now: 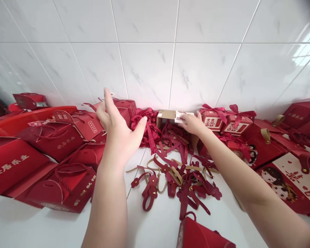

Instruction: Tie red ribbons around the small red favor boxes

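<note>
My left hand [120, 132] is raised in front of the red gift boxes, its fingers and thumb spread, holding nothing. Farther right, the fingers of my right hand [195, 124] close on a small stack of white printed cards [180, 117]. That stack is at the top of an open brown cardboard box [165, 114] against the wall. Dark red straps [170, 139] spill out of the box's front. More straps [167, 174], with flower shapes and brass-coloured studs, lie loose on the white surface. A bundle of red ribbons [147, 125] sits between the box and my left hand.
Folded red gift boxes [67, 143] crowd the left side, beside an orange-red basin [38, 113]. Ribboned boxes [212, 121] and larger printed red boxes [294, 175] stand at the right. Another red box [201, 234] is at the near edge. A white tiled wall [147, 69] rises behind.
</note>
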A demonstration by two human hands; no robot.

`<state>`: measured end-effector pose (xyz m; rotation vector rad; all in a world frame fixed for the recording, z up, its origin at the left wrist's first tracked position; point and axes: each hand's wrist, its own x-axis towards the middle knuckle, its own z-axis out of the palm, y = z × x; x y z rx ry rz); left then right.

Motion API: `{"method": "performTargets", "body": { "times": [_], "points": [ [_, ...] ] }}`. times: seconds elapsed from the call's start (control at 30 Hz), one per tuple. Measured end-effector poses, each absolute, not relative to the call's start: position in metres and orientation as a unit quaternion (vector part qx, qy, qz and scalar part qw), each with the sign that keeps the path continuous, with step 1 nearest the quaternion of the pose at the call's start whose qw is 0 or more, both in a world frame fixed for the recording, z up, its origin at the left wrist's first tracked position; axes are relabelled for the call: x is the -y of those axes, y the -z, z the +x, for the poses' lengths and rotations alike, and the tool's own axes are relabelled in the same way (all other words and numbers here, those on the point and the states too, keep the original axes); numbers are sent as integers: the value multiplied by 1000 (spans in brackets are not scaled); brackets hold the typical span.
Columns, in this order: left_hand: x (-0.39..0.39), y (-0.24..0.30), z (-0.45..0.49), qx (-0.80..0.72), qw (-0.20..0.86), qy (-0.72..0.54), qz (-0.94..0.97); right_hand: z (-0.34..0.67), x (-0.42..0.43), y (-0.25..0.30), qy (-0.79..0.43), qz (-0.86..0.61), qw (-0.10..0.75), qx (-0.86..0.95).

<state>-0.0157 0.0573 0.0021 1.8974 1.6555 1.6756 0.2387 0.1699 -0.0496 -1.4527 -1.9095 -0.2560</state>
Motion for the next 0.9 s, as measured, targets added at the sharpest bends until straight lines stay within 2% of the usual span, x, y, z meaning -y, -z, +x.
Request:
{"method": "performTargets", "body": {
  "times": [0.1, 0.23, 0.6, 0.9],
  "points": [
    [-61, 1, -20, -543, 66, -546, 634, 237, -194, 61, 78, -594, 245, 762],
    [-63, -1, -23, -558, 80, -540, 625, 240, -206, 57, 97, -619, 176, 759],
    [-56, -6, -29, -565, 91, -532, 624, 230, -208, 49, 204, -628, 131, 740],
    [-51, -8, -36, -564, 79, -530, 629, 233, -197, 15, 188, -605, 60, 772]
  ]
}}
